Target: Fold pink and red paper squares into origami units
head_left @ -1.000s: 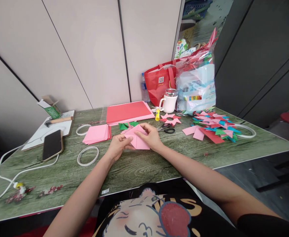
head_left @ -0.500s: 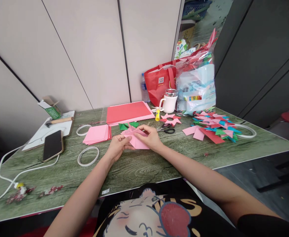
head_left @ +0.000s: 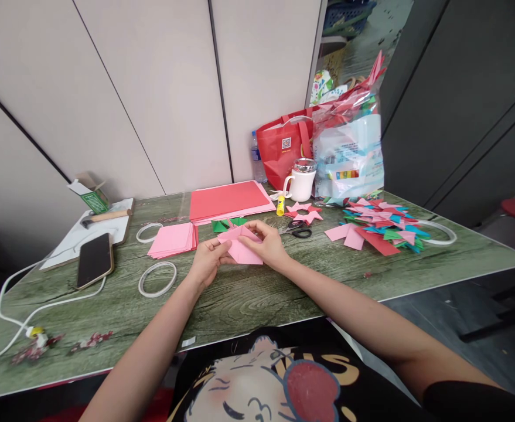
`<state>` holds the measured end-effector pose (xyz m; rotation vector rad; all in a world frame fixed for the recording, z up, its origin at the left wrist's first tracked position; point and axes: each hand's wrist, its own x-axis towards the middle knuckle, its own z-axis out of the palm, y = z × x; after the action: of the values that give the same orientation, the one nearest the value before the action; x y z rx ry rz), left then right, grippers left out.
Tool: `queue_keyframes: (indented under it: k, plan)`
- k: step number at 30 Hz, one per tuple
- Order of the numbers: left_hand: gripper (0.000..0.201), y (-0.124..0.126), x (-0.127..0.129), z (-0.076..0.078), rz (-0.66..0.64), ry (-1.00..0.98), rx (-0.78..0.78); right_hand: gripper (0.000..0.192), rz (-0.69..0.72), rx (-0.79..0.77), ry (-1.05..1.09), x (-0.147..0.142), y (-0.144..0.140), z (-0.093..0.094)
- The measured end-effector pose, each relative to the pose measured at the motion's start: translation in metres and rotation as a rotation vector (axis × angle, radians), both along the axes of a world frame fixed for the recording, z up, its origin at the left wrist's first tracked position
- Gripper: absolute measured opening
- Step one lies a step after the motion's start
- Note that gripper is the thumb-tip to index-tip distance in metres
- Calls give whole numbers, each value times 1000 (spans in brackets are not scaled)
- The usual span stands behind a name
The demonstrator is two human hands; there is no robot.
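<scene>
A pink sheet of paper (head_left: 245,252), partly folded, is held up between both hands over the table. My left hand (head_left: 210,258) pinches its left side, thumb on top. My right hand (head_left: 268,243) grips the right side, with the thumb on the near face and fingers behind. Just beyond them lie green folded paper pieces (head_left: 221,225), partly hidden by the paper. Left of my left hand is a stack of pink paper squares (head_left: 171,239). Black-handled scissors (head_left: 301,232) rest right of my right hand.
Large red sheets (head_left: 226,199), a glue stick (head_left: 280,205), a white mug (head_left: 302,181) and a folded paper ring (head_left: 304,213) lie behind. Colourful folded pieces (head_left: 382,220) heap at right. Tape rolls (head_left: 157,279), a phone (head_left: 95,261) and a hammer (head_left: 108,216) are at left.
The folded upper part of the pink paper has opened out somewhat, showing more of its inner face. Both hands keep hold in nearly the same place.
</scene>
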<state>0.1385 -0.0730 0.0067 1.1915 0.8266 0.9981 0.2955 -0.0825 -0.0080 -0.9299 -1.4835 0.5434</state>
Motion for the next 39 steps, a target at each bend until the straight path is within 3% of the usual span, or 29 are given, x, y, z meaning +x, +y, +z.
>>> queue_keyframes:
  k: [4, 7, 12, 14, 16, 20, 27, 32, 39]
  plan:
    - [26, 2, -1, 1, 57, -12, 13, 27, 27, -130, 153, 2, 7, -6]
    - [30, 3, 0, 0, 109, -4, 47, 22, 38, -152, 218, 3, 12, -10]
    - [67, 2, 1, 0, 270, 29, 258, 14, 131, -173, 221, 1, 16, -13]
    - [72, 2, 2, -1, 256, 20, 329, 16, 142, -190, 244, 1, 16, -12]
    - [62, 3, 1, -3, 201, 23, 351, 16, 146, -199, 259, 1, 15, -11]
    - [38, 7, 1, -9, 150, 25, 272, 16, 171, -227, 257, 1, 14, -7]
    - [33, 12, -3, -6, 196, -224, 117, 27, 408, -279, 235, 4, 16, -7]
    - [37, 12, -4, -3, 185, -244, 95, 26, 359, -191, 43, 8, 14, -6]
    - [45, 10, -5, -3, 118, -202, 65, 26, 342, -146, -62, 11, 13, -5]
